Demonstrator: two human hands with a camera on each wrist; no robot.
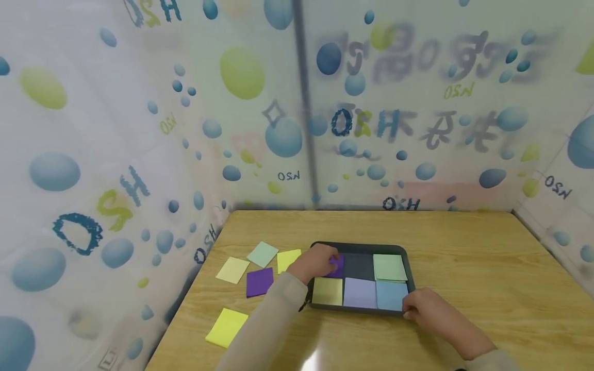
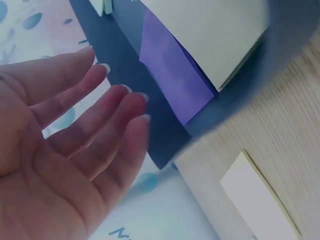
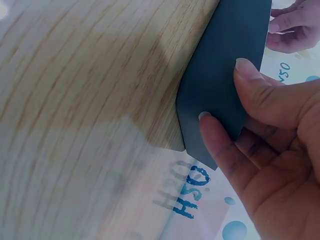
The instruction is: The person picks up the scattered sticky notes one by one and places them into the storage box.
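Observation:
A black tray (image 1: 362,246) holds purple sticky notes (image 1: 339,268), pale green notes (image 1: 390,267), olive-yellow notes (image 1: 327,291), lavender notes (image 1: 360,292) and blue notes (image 1: 391,295). Over the tray's far left part, my left hand (image 1: 320,259) partly covers the purple notes. Its fingers are loosely bent and hold nothing in the left wrist view, beside the purple notes (image 2: 172,75) lying in the tray. My right hand (image 3: 280,125) grips the tray's near right corner, its thumb and fingers against the dark wall (image 3: 215,75).
Left of the tray on the wooden table (image 1: 464,257) lie a purple note (image 1: 260,282), a green note (image 1: 263,254), a cream note (image 1: 232,270) and yellow notes (image 1: 289,260), with another yellow one (image 1: 226,327) nearer. Patterned curtains (image 1: 241,154) surround the table.

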